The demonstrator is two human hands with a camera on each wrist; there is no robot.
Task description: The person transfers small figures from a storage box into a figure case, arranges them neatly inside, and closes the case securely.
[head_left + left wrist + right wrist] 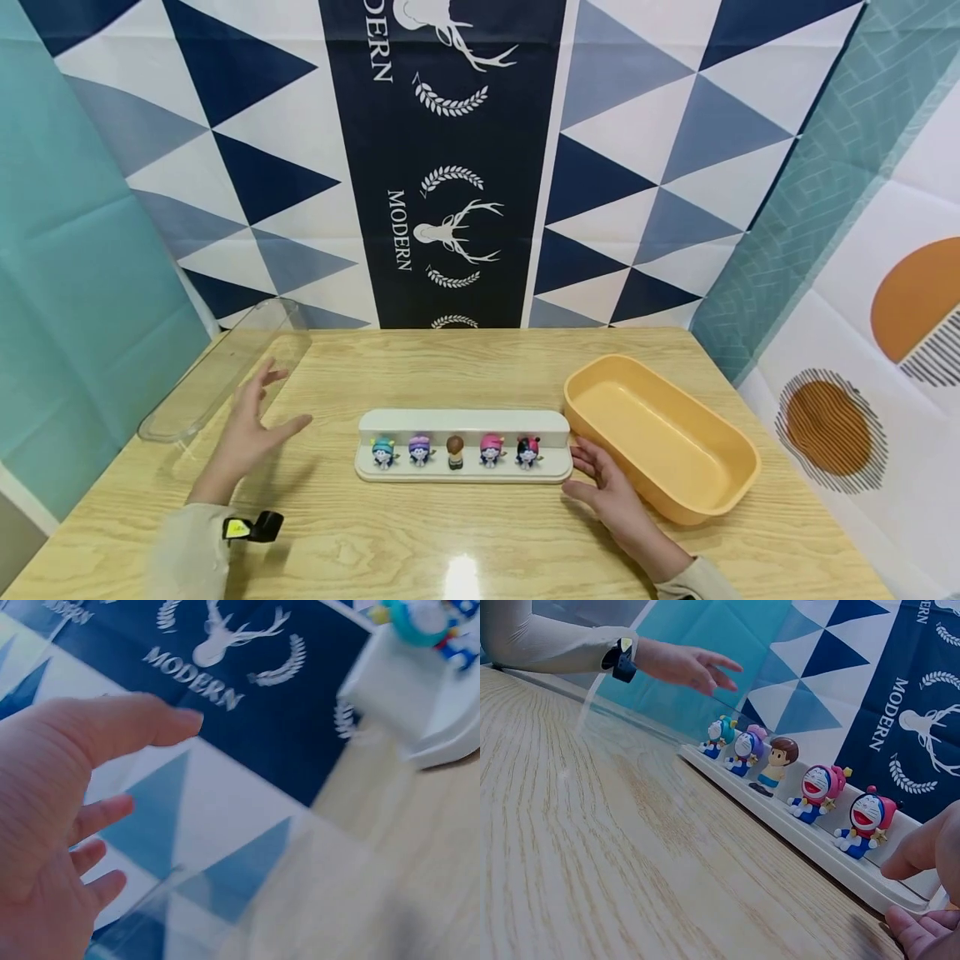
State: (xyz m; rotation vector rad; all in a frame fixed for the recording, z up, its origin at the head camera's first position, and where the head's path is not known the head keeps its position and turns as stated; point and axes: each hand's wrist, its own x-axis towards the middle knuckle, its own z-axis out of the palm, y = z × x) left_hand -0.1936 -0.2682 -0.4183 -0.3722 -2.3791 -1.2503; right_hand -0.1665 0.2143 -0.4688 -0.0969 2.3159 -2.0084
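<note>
My left hand [251,429] is raised over the left of the table, thumb and fingers spread, holding nothing. Beyond it stands a clear plastic box [168,437]. At mid-table lies a long white display stand [465,421] with a raised back ledge. Along it sit a teal-hooded cat figurine [383,452], a purple-hooded one [419,450], a brown-haired boy figurine [455,452], a pink-hooded cat [491,450] and a black-and-red-hooded cat [527,452]. My right hand [611,492] is at the stand's right end, fingertips right at its edge, thumb apart near the front corner.
An orange-yellow plastic basin [752,475] stands right of the stand, angled, close behind my right hand. The wooden table [375,542] ends at the back against a patterned cloth [450,275]. Teal cloth [97,333] hangs on the left.
</note>
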